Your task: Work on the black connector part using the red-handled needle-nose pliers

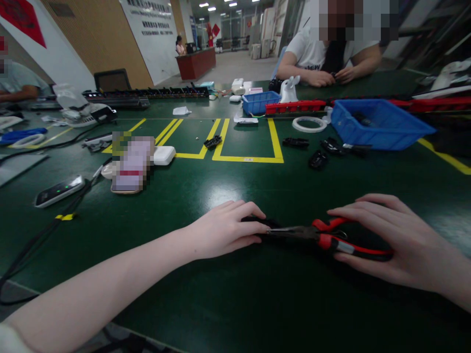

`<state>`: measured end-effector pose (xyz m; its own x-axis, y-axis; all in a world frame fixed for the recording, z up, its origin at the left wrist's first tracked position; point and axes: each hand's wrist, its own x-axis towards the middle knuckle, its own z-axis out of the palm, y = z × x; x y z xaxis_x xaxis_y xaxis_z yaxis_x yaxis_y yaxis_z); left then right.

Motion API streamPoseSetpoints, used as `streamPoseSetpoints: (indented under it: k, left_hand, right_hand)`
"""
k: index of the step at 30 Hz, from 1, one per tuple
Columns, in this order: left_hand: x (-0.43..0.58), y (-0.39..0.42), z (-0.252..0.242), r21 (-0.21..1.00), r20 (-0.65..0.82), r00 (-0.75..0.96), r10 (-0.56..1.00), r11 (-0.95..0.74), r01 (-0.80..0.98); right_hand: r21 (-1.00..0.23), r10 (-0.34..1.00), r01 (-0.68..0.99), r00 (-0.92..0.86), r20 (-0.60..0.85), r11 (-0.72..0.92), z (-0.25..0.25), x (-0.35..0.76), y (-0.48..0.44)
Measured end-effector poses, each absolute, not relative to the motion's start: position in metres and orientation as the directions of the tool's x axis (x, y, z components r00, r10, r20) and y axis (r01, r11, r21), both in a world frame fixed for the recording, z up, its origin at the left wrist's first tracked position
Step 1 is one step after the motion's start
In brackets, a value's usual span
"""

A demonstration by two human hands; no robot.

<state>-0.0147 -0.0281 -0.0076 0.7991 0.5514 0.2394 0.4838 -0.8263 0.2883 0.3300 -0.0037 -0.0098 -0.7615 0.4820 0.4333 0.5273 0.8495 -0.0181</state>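
My right hand [401, 240] is closed around the red and black handles of needle-nose pliers [326, 236]. Their jaws point left, and the tips reach the fingertips of my left hand [228, 228]. That hand is closed on a small black part [253, 218], pressing it near the green tabletop. Fingers cover much of the part, so its shape is unclear. Whether the jaws grip it, I cannot tell.
Beyond my hands lie several black pieces [318, 159], a white ring of tape [309, 124] and a blue bin [382, 125]. At left are a phone [132, 166], a white case [164, 155] and cables [35, 240]. Across the table sits a person [327, 59].
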Motion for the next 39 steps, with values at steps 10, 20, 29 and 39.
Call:
streamPoseSetpoints:
  k: [10,20,29,39]
  left_hand:
    - [-0.015,-0.029,-0.008,0.304,0.235,0.793,0.561,-0.818,0.488]
    - [-0.015,-0.029,-0.008,0.302,0.232,0.797,0.558,-0.82,0.486]
    - [-0.015,-0.029,-0.008,0.308,0.234,0.796,0.559,-0.819,0.484]
    - [-0.014,-0.029,-0.007,0.288,0.246,0.795,0.555,-0.825,0.487]
  right_hand:
    - [-0.003,0.483,0.522,-0.787,0.384,0.853,-0.007,0.338,-0.002]
    - [-0.02,0.484,0.531,-0.755,0.443,0.847,-0.012,0.333,-0.004]
    - [-0.107,0.604,0.619,-0.69,0.399,0.778,-0.004,0.329,-0.013]
    - [-0.12,0.596,0.608,-0.686,0.416,0.785,-0.008,0.33,-0.01]
